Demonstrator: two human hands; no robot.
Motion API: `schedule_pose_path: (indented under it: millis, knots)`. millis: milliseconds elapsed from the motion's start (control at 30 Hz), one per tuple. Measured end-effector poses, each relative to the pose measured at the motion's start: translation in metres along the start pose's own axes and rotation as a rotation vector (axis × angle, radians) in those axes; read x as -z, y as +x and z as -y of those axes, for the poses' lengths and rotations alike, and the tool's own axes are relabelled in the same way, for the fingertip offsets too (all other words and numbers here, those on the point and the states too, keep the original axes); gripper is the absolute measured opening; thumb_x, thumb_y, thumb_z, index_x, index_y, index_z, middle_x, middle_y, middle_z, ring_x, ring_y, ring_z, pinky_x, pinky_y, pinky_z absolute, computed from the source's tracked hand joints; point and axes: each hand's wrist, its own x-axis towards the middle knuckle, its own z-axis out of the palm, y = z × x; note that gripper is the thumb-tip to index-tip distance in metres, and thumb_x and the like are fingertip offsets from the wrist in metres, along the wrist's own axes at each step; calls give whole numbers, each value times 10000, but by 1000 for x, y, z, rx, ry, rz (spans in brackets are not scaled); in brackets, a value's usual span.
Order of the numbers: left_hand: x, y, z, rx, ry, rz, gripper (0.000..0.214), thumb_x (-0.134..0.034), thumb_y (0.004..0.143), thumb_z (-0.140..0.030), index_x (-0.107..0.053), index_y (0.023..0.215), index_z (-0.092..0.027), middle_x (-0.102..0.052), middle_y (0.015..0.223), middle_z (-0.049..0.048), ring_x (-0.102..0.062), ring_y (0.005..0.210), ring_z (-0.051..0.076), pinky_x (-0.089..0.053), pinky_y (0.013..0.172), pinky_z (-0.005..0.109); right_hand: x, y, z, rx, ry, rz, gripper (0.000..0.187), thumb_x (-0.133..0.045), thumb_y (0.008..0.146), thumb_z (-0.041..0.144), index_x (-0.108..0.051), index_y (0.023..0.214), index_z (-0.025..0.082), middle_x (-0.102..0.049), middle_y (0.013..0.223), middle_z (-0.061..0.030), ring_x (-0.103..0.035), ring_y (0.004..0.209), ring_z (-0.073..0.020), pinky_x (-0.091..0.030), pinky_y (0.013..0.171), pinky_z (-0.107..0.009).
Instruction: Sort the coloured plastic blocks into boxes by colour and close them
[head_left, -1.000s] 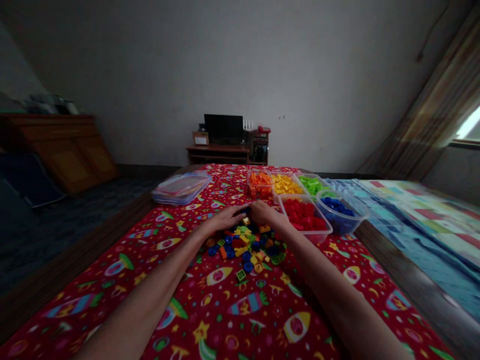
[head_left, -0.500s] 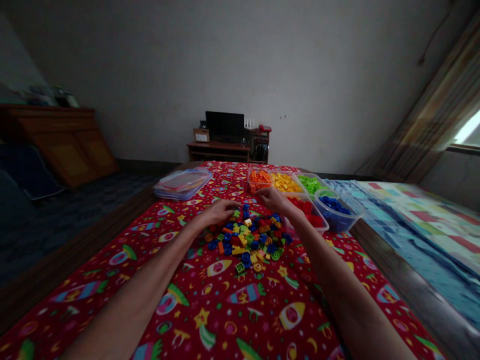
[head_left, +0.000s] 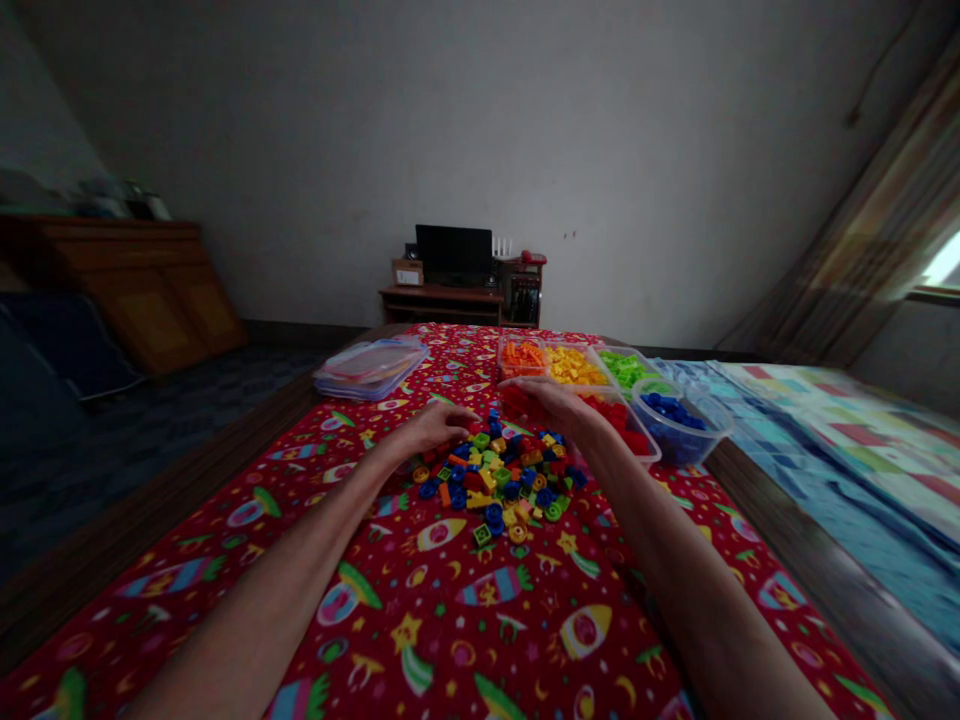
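Note:
A heap of small mixed-colour plastic bricks [head_left: 499,480] lies on the red rocket-print cloth [head_left: 465,610]. My left hand [head_left: 435,425] rests palm down on the heap's far left edge, fingers stretched toward the bricks. Behind the heap's far right side hovers my right hand [head_left: 551,402], fingers extended to the left over some red pieces, just in front of the tub of red bricks [head_left: 626,432]. Neither hand visibly grips a brick. Both forearms reach in from the bottom of the view.
Clear tubs of orange [head_left: 520,357], yellow [head_left: 574,367] and green bricks [head_left: 626,366] and a round bowl of blue ones [head_left: 679,418] stand at the back right. A stack of lids [head_left: 371,366] lies back left. The table's dark edges run along both sides.
My hands, touching at the far side of the heap a second ago, have parted. The right hand moved right and back toward the red tub; the left stayed at the heap's edge.

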Motion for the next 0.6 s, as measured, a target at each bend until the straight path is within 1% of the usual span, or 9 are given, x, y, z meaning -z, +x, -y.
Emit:
schedule_pose_path:
  millis: [67,133,200,267,367,433,467,533,600]
  knots:
    - [1,-2,-2,-5,14,-20,444,-666,593,-317,-707,1004,-155,-736,915,56,-656,840,228,-521,749,314,0,0,-2,-38,16,3,206,-440,879,184,-643,867,153,-628,665,-14,-569,587,-87,-455,506,-173]
    - [2,-3,-3,-23,26,-34,458,-665,595,-312,-699,1028,-165,-730,949,51,-652,868,228,-517,764,312,2,0,-2,-23,2,0,164,-484,863,213,-635,847,153,-636,691,-18,-576,596,-87,-456,508,-174]
    - [4,-3,-1,-45,28,-39,463,-655,613,-324,-690,1050,-175,-722,980,50,-648,890,227,-511,784,312,6,0,1,40,-48,-34,134,-540,827,248,-632,834,150,-639,701,-21,-570,579,-88,-436,484,-171]
    - [5,-2,2,-62,22,-45,451,-633,651,-368,-688,1056,-179,-719,992,54,-646,897,225,-507,801,317,15,0,6,135,-144,-107,163,-567,798,291,-632,802,141,-623,663,-15,-535,529,-80,-401,457,-172]
    - [6,-3,7,-73,23,-48,446,-608,683,-441,-695,1033,-178,-716,1008,60,-643,904,225,-505,813,321,36,1,15,318,-400,-292,246,-529,796,328,-624,700,123,-570,571,0,-467,469,-72,-361,458,-186]
    - [7,-5,6,-72,28,-20,449,-617,676,-455,-700,1020,-179,-716,1011,60,-642,906,226,-507,808,314,54,-1,21,416,-625,-437,277,-490,805,316,-633,674,118,-568,563,-6,-466,473,-80,-359,482,-199]
    - [8,-6,5,-69,30,2,444,-622,675,-452,-701,1018,-182,-717,1007,59,-643,906,225,-508,803,308,62,-3,23,430,-734,-505,284,-469,810,302,-649,692,116,-586,580,-16,-485,488,-89,-368,501,-206]
    - [9,-10,-1,-61,24,62,432,-630,678,-431,-698,1034,-196,-721,998,53,-645,903,219,-509,789,291,76,-8,25,401,-938,-620,297,-437,821,274,-685,781,116,-637,656,-47,-547,560,-116,-398,560,-222]
    - [10,-13,-7,-57,17,113,433,-643,672,-399,-688,1062,-217,-717,1021,41,-643,919,212,-506,790,273,87,-14,25,334,-1127,-668,306,-433,831,263,-702,868,121,-673,737,-77,-594,662,-145,-421,633,-238]
